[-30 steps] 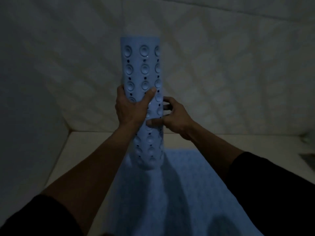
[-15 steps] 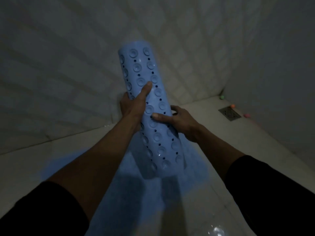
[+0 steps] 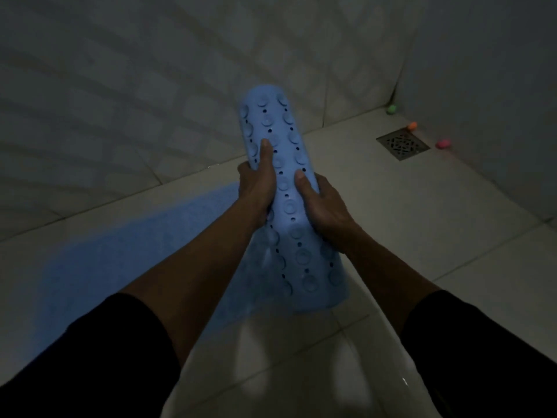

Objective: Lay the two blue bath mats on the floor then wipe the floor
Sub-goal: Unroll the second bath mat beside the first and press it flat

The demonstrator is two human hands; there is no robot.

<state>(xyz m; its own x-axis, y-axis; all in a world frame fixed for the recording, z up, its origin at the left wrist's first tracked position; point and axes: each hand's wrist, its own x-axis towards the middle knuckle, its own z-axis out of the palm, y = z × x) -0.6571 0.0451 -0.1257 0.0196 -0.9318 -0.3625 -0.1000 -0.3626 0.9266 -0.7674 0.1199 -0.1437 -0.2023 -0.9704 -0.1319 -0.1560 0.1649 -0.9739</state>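
Observation:
A blue bath mat, rolled into a tube with suction cups and small holes facing out, tilts away from me above the floor. My left hand grips its left side with the thumb laid up along the roll. My right hand grips its right side, thumb on top. A second blue bath mat lies flat on the tiled floor at the left, partly hidden by my left forearm. The rolled mat's lower end hangs just over the flat one's right edge.
Tiled walls meet in a corner at the upper right. A square metal floor drain sits near that corner, with a green ball, an orange one and a pink one around it. Pale floor tiles lie bare to the right.
The rolled mat has tipped from upright to leaning away and come lower. My view has swung right, showing the drain and corner. Both hands kept their grip.

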